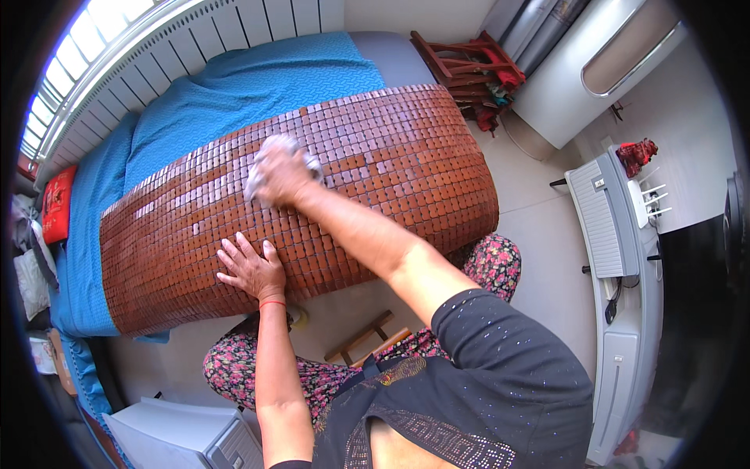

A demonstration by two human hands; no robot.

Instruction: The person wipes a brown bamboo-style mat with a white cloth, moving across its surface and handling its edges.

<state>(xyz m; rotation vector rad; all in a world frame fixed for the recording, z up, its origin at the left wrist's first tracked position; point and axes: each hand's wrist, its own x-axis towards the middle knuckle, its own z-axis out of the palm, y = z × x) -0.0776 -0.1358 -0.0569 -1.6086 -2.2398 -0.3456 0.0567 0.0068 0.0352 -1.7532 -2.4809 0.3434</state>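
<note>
A brown mat of small linked tiles lies over the near side of a long seat or bed, its near edge curving down. My right hand presses a crumpled whitish cloth onto the mat, left of its middle; the fingers are bent over the cloth and slightly blurred. Nearer to me, my left hand rests flat on the mat with its fingers spread, holding nothing. A thin red band circles the left wrist.
Blue textured fabric covers the surface behind the mat. A red cushion sits at the left end. Folded wooden stools stand at the back right, near a silver-white cylindrical appliance. A grey-white cabinet is on the right.
</note>
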